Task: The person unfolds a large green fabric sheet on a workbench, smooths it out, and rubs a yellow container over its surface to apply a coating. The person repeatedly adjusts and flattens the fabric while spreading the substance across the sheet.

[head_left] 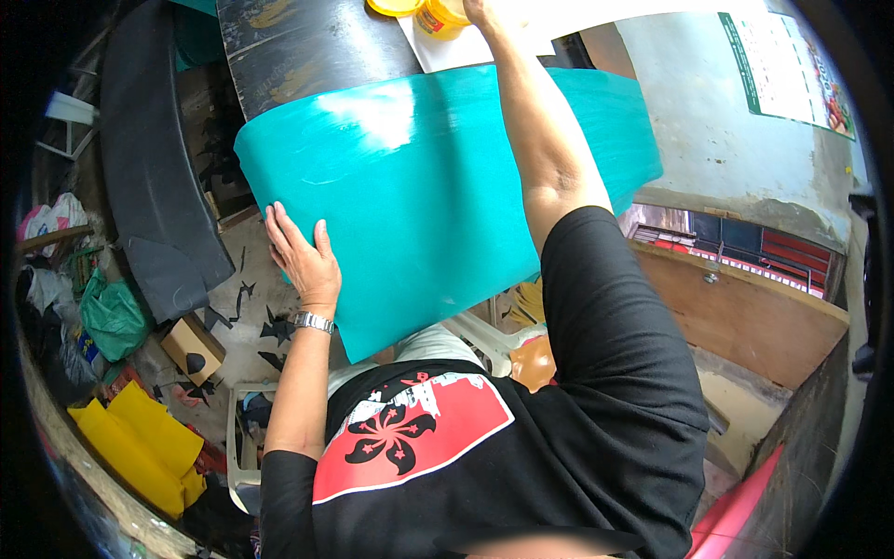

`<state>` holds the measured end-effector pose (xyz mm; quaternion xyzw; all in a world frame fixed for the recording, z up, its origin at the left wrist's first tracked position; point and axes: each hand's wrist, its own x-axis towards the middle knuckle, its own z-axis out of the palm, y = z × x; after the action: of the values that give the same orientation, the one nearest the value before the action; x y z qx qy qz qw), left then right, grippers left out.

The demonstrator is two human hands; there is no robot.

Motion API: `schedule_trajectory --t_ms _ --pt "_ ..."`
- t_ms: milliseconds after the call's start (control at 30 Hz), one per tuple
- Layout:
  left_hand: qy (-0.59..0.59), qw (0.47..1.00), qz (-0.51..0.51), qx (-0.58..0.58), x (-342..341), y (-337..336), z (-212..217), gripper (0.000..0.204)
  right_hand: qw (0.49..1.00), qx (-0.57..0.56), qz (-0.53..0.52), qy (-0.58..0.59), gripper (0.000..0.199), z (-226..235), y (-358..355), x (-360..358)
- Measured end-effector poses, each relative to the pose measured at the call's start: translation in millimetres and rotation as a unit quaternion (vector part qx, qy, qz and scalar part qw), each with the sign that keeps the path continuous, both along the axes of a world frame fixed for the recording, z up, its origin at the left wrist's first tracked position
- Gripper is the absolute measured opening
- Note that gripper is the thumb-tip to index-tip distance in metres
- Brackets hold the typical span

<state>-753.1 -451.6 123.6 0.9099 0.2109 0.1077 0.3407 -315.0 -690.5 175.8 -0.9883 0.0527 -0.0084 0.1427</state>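
A dark worktop (307,47) runs across the top, scuffed with yellowish marks. To the left a long black sheet (149,168) leans down toward the floor, and black offcuts (270,331) lie scattered on the pale ground beneath it. A small cardboard box (193,347) sits near them, with a green plastic bag (112,315) just beside it and folded yellow sheets (140,443) lower down. On the right a calendar (787,65) hangs on the grey wall (708,140), above a brown wooden board (745,312).
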Motion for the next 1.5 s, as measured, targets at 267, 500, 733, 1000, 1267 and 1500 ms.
schedule_trajectory --t_ms 267,500,733,1000,1267,1500 --pt "-0.036 0.999 -0.014 0.006 0 1 -1 0.069 0.938 0.07 0.161 0.298 0.09 49 5 -112" --pt "-0.027 0.999 -0.012 0.027 1 0 -4 0.066 0.972 0.194 0.094 0.091 0.078 8 -142 -246" --pt "-0.018 0.999 -0.005 0.039 0 -2 -4 0.066 0.983 -0.128 0.086 0.097 0.089 -36 -210 -234" --pt "-0.048 0.999 -0.011 -0.007 -2 1 -10 0.065 0.959 -0.093 0.265 0.044 0.095 -39 -80 -281" --pt "-0.096 0.833 0.037 -0.543 -9 26 -30 0.07 0.902 0.039 0.429 0.04 0.094 -38 137 -397" --pt "-0.087 0.852 0.293 -0.424 -20 187 -50 0.041 0.831 0.463 0.293 0.1 0.061 8 152 -376"
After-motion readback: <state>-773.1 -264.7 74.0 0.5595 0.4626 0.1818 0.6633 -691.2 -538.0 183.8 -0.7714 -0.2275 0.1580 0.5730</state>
